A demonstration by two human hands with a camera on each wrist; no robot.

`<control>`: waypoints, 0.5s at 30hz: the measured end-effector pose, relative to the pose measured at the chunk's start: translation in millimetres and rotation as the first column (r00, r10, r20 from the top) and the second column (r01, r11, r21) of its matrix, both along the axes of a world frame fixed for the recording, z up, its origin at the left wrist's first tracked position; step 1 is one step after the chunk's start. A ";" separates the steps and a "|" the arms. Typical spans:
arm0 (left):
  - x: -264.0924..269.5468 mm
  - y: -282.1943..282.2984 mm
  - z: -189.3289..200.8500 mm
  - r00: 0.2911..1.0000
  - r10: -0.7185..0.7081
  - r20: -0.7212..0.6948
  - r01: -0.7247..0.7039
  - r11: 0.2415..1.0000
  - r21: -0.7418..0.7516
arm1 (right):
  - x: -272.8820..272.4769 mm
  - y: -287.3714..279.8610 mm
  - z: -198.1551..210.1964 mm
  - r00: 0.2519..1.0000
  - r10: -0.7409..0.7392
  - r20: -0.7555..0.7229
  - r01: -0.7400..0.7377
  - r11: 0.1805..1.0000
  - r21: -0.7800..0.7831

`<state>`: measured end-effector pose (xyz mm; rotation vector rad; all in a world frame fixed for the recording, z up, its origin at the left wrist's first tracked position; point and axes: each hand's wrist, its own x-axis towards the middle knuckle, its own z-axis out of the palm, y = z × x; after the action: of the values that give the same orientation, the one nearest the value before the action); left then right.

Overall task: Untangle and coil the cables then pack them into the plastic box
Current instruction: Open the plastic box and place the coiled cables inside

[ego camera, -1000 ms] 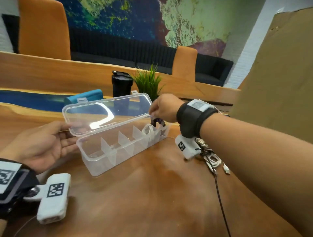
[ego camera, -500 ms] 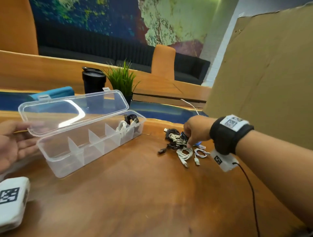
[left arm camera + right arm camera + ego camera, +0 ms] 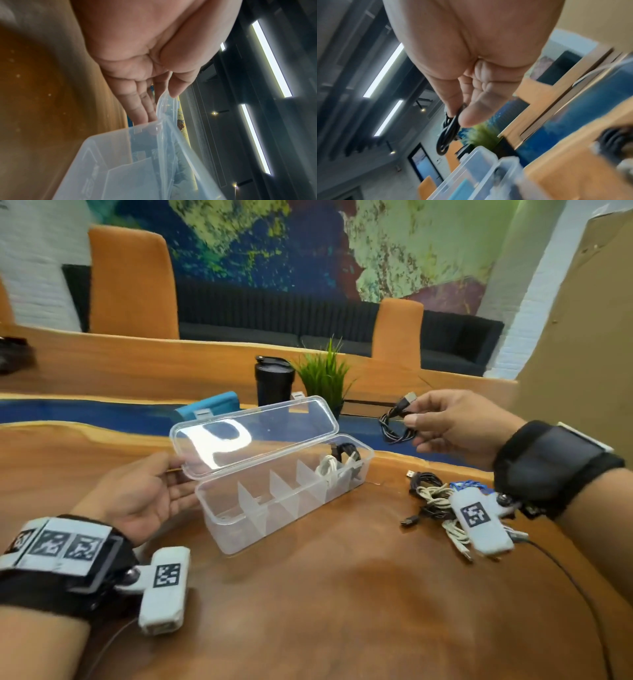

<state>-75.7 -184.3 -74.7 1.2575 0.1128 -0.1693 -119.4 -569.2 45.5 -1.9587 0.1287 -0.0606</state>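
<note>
Lifted from the cable pile [image 3: 433,498], 1 coiled black USB cable [image 3: 397,424] is pinched by the right hand [image 3: 455,424], light and floppy, loops dangling below; the left hand [image 3: 144,494], fingers straight, steadies the plastic box [image 3: 239,529]

Both forearms are bare; no sleeves visible. The left hand [image 3: 137,501] and right hand [image 3: 455,426] wear no gloves. Each wrist carries a broad black strap [image 3: 551,467]. The left strap bears a white panel with three black square-code markings [image 3: 58,546]. A white block-shaped camera unit [image 3: 164,590], printed with one code square, hangs under each wrist on a screwed bracket. Thin dark cables [image 3: 568,577] trail from the units.
</note>
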 end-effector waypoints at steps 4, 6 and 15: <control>-3.5 5.2 3.2 1.000 -0.017 0.002 0.017 1.000 -0.015 | 17.7 81.6 -15.5 0.990 0.138 -0.006 -0.138 0.989 -0.048; -2.1 6.9 0.3 1.000 -0.027 0.013 0.028 0.999 -0.034 | 30.9 108.4 -26.5 0.987 0.157 -0.038 -0.162 0.967 -0.195; 0.0 8.1 -0.2 0.999 -0.015 0.029 0.015 0.999 -0.029 | 64.6 134.1 -43.1 0.961 0.255 -0.104 -0.221 0.491 -0.843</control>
<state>-75.7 -176.3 -74.9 1.2318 0.0762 -0.1655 -54.7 -435.1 2.5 -2.9662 -0.2668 0.0405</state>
